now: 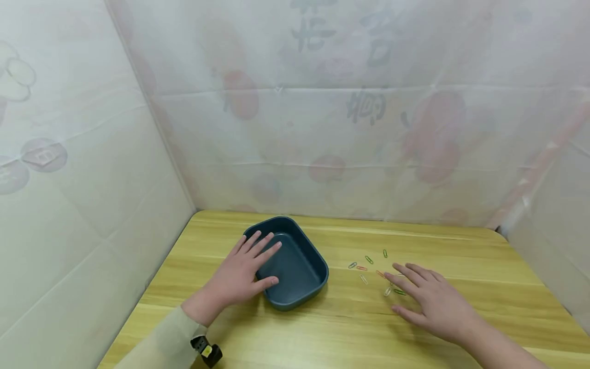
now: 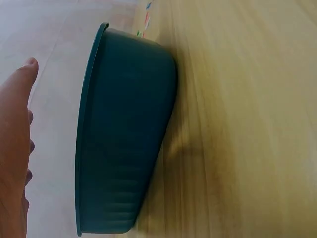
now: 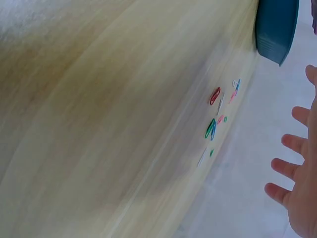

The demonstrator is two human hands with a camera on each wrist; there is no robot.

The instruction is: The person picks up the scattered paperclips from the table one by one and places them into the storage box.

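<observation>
While both hands were over the wooden table [image 1: 350, 328], neither held anything. The left hand [image 1: 239, 277] lay flat with its fingers straight and spread, resting across the near-left rim of the dark blue tray [image 1: 295, 266]; its fingertips reached over the rim into the tray's hollow. The tray sat upright on the table, left of centre, and nothing could be seen inside it. The right hand [image 1: 435, 302] was spread wide, palm down, fingers straight, low over the table on the right. Its fingertips were at the edge of a loose scatter of coloured paper clips [image 1: 373, 271], which lay flat on the wood between the tray and that hand, apart from the tray. Whether any finger touched a clip could not be told. A pale sleeve [image 1: 161, 343] covered the left forearm.
</observation>
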